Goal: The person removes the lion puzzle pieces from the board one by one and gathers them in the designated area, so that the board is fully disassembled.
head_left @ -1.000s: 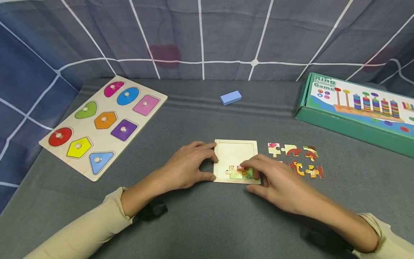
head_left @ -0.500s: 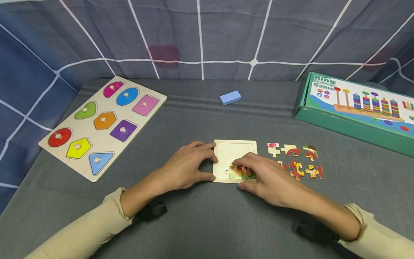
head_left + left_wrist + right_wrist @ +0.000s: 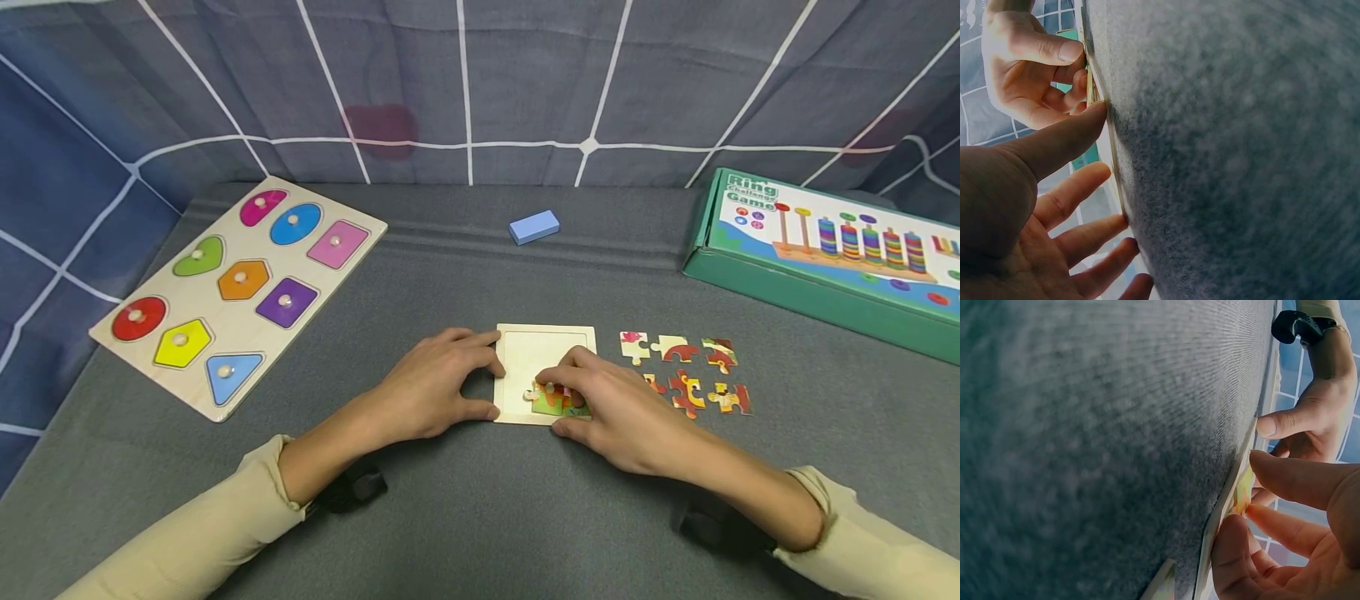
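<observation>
My left hand (image 3: 438,383) steadies a small square wooden puzzle tray (image 3: 525,342) by its left edge. Its fairly straight fingers and thumb touch the rim, as the left wrist view shows. Over the tray's front right part, my right hand (image 3: 618,408) has curled fingers on a green and orange jigsaw piece (image 3: 549,404). In the right wrist view that jigsaw piece (image 3: 1243,487) stands between thumb and index finger, apparently tilted. The fingers hide part of it and whatever else lies under them. Several loose jigsaw pieces (image 3: 686,394) lie right of the tray, one partly behind the right hand.
A wooden peg puzzle board (image 3: 300,333) with coloured shapes lies at the left. One blue block (image 3: 535,227) sits behind the tray. At the right rear is a green Ring Challenge Game box (image 3: 810,300). A dark checked cloth (image 3: 525,92) hangs behind the grey table.
My right hand has moved left over the tray, its fingers shifting across the jigsaw pieces there. More of the loose pieces show behind it. The left hand stays at the tray's edge.
</observation>
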`<state>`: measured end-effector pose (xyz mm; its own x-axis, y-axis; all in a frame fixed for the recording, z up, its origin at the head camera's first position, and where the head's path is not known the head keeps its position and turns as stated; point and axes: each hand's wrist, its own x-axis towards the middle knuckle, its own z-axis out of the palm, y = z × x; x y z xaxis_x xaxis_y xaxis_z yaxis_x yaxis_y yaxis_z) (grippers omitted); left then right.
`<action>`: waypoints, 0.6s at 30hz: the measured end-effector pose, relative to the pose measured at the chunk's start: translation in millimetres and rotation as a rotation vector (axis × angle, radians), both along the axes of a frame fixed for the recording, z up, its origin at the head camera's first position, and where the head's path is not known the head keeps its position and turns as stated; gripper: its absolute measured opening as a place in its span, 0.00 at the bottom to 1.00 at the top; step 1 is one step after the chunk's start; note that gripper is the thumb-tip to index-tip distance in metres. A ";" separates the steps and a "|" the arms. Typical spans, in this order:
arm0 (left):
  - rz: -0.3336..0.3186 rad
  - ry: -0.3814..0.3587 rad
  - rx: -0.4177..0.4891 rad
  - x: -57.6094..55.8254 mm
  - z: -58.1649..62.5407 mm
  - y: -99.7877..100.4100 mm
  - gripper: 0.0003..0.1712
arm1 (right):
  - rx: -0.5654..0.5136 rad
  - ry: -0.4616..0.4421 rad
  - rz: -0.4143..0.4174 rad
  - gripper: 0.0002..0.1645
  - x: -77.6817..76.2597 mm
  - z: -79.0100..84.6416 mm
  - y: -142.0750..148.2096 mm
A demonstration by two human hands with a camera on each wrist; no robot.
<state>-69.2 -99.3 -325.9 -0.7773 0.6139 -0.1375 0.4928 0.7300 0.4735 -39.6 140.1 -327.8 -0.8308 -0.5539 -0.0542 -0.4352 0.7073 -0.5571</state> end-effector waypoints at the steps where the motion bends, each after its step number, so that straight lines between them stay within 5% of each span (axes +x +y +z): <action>1: 0.000 0.001 0.000 0.1 0.0 0.0 0.21 | 0.001 0.003 0.000 0.25 -0.2 0.2 -0.1; 18: 0.000 0.003 0.015 0.2 -0.3 -0.7 0.20 | 0.020 0.041 -0.010 0.20 -4.4 -3.3 -13.1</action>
<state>-69.0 -100.0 -326.2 -0.7780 0.6155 -0.1259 0.4942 0.7232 0.4824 -44.0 127.1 -331.0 -0.8381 -0.5446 -0.0307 -0.4503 0.7226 -0.5244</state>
